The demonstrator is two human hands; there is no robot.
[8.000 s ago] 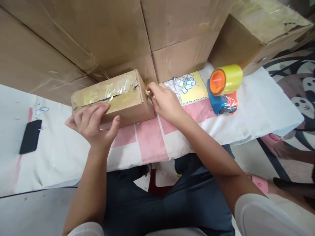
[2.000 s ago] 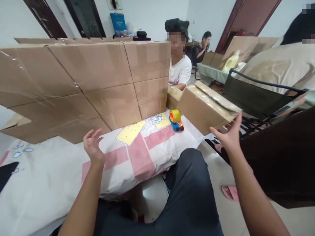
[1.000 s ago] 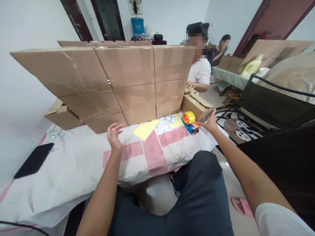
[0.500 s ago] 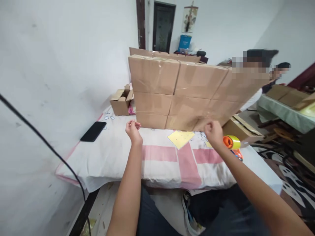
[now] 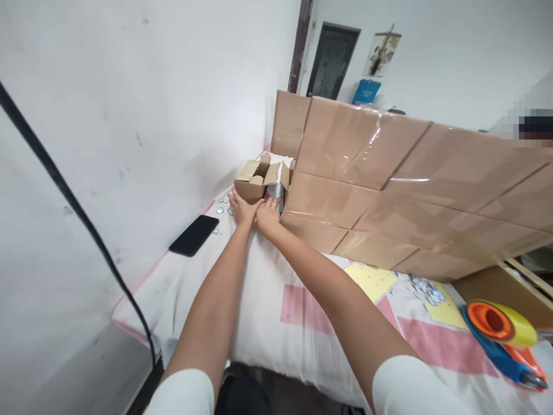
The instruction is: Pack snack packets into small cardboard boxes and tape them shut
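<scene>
Far forward on the bed, my left hand (image 5: 242, 208) is spread with its fingers against the front of a small open cardboard box (image 5: 249, 189). Close beside it, almost touching at the thumbs, my right hand (image 5: 268, 214) has its fingers stretched forward. They are at the front of another open box (image 5: 276, 176) with raised flaps, where something whitish and pink shows. Whether the fingertips touch it is hard to make out. A tall wall of taped cardboard boxes (image 5: 345, 199) stands right of both hands.
A black phone (image 5: 194, 235) lies at the left bed edge. To the right are yellow patches (image 5: 372, 280) on the bedding, a tape dispenser (image 5: 518, 363) with a yellow roll of tape (image 5: 516, 325), and a cardboard box (image 5: 501, 291). A black cable (image 5: 82, 219) hangs at left.
Both hands have left the front of the taped box wall and moved forward to the small open boxes at its left end. The view has turned left and come closer.
</scene>
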